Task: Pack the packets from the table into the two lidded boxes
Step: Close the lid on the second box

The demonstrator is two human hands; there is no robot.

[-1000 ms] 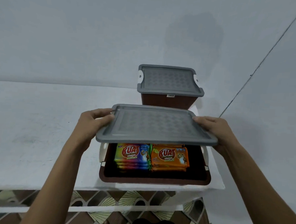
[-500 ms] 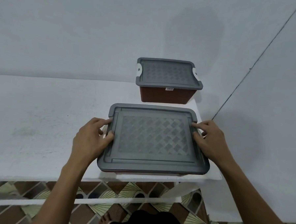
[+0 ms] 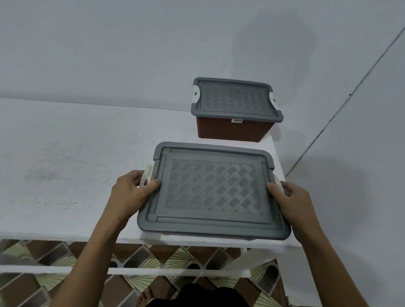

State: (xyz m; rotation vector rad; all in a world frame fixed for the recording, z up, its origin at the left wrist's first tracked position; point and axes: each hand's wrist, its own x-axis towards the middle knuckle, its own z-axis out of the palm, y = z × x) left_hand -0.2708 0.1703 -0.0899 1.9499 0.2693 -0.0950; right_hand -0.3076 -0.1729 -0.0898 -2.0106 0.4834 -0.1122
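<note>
The near box (image 3: 192, 235) sits at the front right corner of the counter (image 3: 67, 169), its grey lid (image 3: 215, 189) laid flat on top with the long axis running left to right. At each short end a white latch stands out from the lid, not yet folded over: the left latch (image 3: 147, 178) and the right latch (image 3: 278, 182), the second mostly hidden. So what the coming move turns on lies straight outward from the lid ends, one latch per hand, each equally near.

The left hand (image 3: 130, 194) curls round its latch, thumb on the lid edge and fingers behind. The right hand (image 3: 290, 202) mirrors it, thumb on the lid rim; how firmly it has the latch I cannot tell.

Each latch probably needs to swing inward over the lid.

The far box (image 3: 233, 129) stands behind, just apart, lid on and latches down. No packets show on the counter.
</note>
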